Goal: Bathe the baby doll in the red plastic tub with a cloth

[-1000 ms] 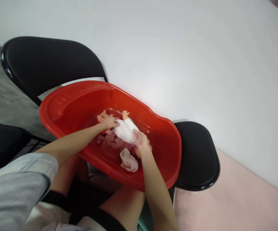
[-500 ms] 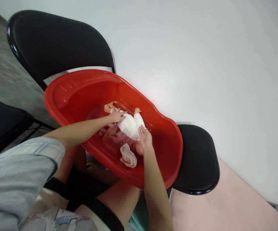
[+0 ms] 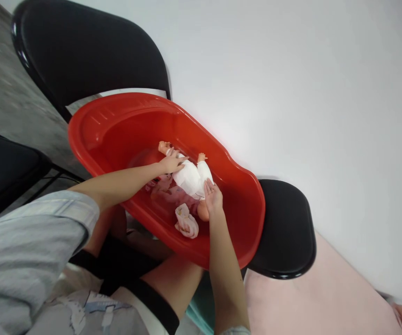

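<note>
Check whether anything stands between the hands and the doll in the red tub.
Nothing visible does. The left hand rests on the doll, the right hand touches its sleeve. The pale cloth lies beside the doll's head, out of the way.

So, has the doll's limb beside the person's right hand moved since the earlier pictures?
Yes: against the red tub, the doll's limb has shifted rightward, toward the tub's right end.
</note>
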The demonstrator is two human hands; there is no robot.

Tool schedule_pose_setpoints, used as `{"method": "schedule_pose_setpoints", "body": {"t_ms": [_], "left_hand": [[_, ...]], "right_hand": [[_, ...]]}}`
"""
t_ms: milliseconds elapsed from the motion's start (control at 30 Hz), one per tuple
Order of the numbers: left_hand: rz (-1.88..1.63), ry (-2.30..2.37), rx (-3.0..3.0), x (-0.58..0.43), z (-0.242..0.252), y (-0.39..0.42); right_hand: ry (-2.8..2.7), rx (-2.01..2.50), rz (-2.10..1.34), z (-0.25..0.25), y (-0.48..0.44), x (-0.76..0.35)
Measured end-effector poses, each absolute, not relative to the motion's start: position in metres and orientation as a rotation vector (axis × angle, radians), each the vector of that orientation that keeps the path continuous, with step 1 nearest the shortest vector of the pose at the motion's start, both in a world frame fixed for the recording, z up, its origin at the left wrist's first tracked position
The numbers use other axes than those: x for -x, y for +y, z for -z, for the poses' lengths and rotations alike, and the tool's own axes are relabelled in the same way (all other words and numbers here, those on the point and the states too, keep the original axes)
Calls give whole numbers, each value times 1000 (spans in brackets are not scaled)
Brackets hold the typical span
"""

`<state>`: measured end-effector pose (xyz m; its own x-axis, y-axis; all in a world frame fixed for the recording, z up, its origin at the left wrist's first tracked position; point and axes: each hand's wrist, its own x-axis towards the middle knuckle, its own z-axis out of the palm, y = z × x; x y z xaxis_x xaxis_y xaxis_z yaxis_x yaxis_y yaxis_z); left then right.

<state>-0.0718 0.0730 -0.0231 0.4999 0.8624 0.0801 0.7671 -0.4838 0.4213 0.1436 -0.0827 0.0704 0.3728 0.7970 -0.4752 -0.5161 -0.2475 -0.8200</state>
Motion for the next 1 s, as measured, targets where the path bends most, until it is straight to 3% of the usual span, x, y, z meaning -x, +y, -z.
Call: {"method": "schedule_pose_setpoints", "body": {"t_ms": [700, 1000], "left_hand": [[-278, 1268, -2326, 81, 35, 85], [-406, 1197, -2288, 82, 30, 78]], "right_hand": [[-279, 1302, -1249, -67, -82, -143], [-385, 1405, -1071, -71, -82, -139]]}}
